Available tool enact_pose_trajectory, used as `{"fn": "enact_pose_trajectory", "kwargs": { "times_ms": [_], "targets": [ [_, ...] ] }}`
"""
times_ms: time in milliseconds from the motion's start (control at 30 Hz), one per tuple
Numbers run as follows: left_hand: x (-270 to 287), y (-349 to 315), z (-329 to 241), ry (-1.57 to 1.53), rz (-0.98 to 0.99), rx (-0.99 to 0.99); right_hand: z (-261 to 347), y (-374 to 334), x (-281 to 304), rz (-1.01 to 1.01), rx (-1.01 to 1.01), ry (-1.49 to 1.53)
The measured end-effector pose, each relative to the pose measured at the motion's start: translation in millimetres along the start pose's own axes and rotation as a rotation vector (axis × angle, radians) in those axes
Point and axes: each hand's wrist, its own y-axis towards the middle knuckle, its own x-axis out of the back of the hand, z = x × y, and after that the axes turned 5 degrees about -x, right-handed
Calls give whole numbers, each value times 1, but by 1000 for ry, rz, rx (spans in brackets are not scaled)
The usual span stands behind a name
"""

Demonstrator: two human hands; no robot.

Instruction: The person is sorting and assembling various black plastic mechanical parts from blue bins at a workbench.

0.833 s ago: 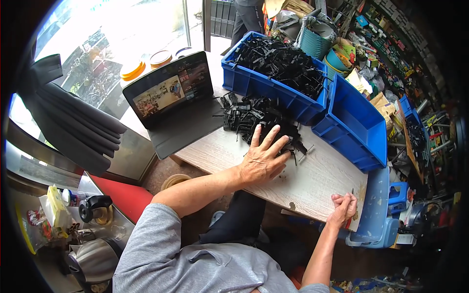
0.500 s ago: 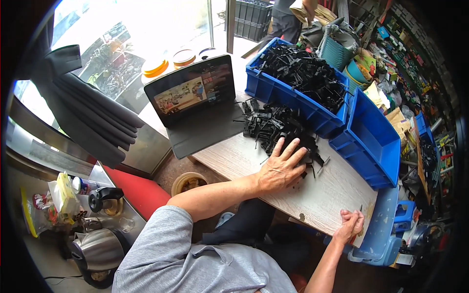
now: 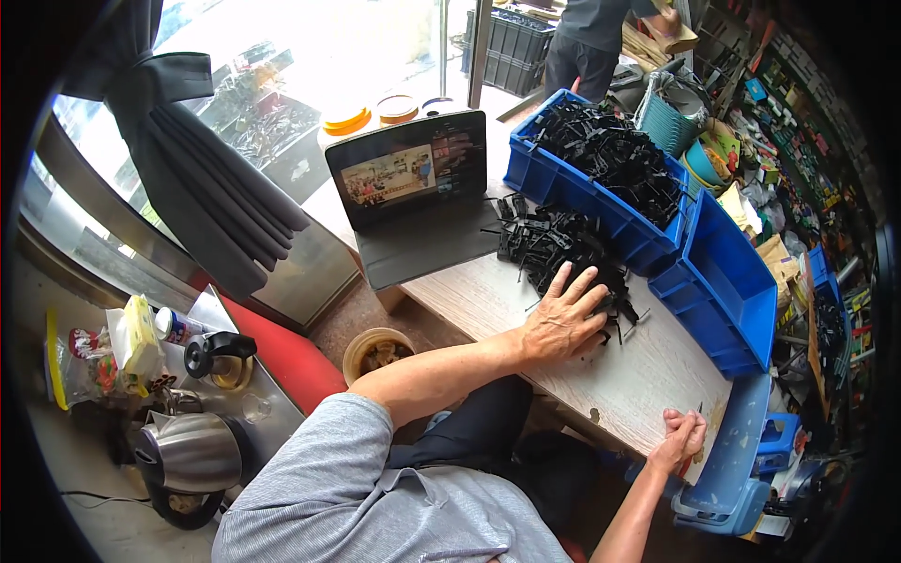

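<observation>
My left hand (image 3: 565, 321) lies palm down at the near edge of a heap of small black plastic parts (image 3: 554, 239) on the table. Its fingers are spread, with the tips touching the heap. Over the table's right corner my right hand (image 3: 683, 439) is closed. A thin dark tip shows beside its fingers, but what they hold is hidden. Behind the heap stands a blue crate (image 3: 587, 214) piled with the same black parts. Another blue crate (image 3: 727, 291), with nothing visible inside, sits to its right.
A tablet (image 3: 413, 178) with its screen lit stands on the pale wooden table (image 3: 469, 305), left of the heap. A steel kettle (image 3: 194, 452) is at lower left, and a bucket (image 3: 375, 336) is on the floor. Beyond the crates, a person (image 3: 596, 42) handles something brown.
The view has shifted, so the table and crates appear further right and slightly lower. More of the person at the back shows. Both hands keep nearly the same place and pose.
</observation>
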Motion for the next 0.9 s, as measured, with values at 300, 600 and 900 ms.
{"fn": "enact_pose_trajectory", "kwargs": {
  "times_ms": [300, 600, 900],
  "targets": [
    [-5, -3, 0, 29, -84, -16, -2, -1, -4, -17, 6, -14],
    [-4, -5, 3, 99, -69, 33, -3, -1, -11, -18, 32, -13],
    [-5, -4, 1, 113, -87, 66, -4, 0, -9, -19, 23, 30]
  ]
}}
